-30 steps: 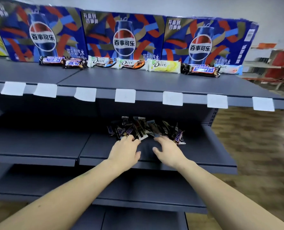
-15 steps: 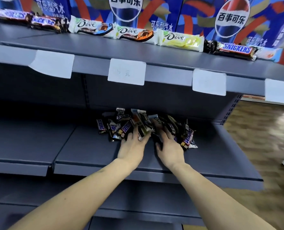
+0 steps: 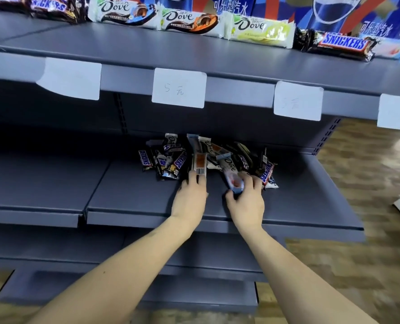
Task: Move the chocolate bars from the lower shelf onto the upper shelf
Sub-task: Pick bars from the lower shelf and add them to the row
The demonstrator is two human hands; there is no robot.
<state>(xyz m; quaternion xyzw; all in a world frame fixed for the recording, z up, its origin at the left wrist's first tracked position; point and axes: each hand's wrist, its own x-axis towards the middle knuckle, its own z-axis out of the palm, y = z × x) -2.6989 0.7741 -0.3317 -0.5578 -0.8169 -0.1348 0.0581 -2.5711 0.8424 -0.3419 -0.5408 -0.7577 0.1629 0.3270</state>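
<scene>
While most of the job remains, part done: row of bars (image 3: pixel 189 21) already up on upper shelf (image 3: pixel 217 59), lined along back against blue soda cartons (image 3: pixel 348 10) — Snickers at far left, three Dove in middle, another Snickers (image 3: pixel 341 44) at right w/ a pale wrapper just beside it, cut off by frame edge. Still to shift: jumbled pile (image 3: pixel 206 157) on lower shelf (image 3: pixel 133 195), approx a dozen or more, Snickers and Dove mixed, overlapping, some tilted on edge; exact count not readable in shadow. Left hand (image 3: pixel 190 199) at front of pile, fingers curled on white wrapper w/ barcode (image 3: pixel 200 164), lifted at an angle. Right hand (image 3: pixel 247 199) pinching near end of white Dove bar (image 3: pixel 230 174) between thumb and fingers, bar's far end still in heap. Probably both grips set, though fingertips partly hidden by wrappers. So two bars in hand, none yet clear of shelf. In the way: overhanging front lip of upper shelf w/ white price tags (image 3: pixel 179 88) hanging down, directly above pile — needs pulling out toward body before lifting. Loose neighbours resting on held bars likely to drag or slide. Free space on upper shelf mostly in front of existing row. Wood-pattern floor (image 3: pixel 369 183) off to right; further shelf lower down.
</scene>
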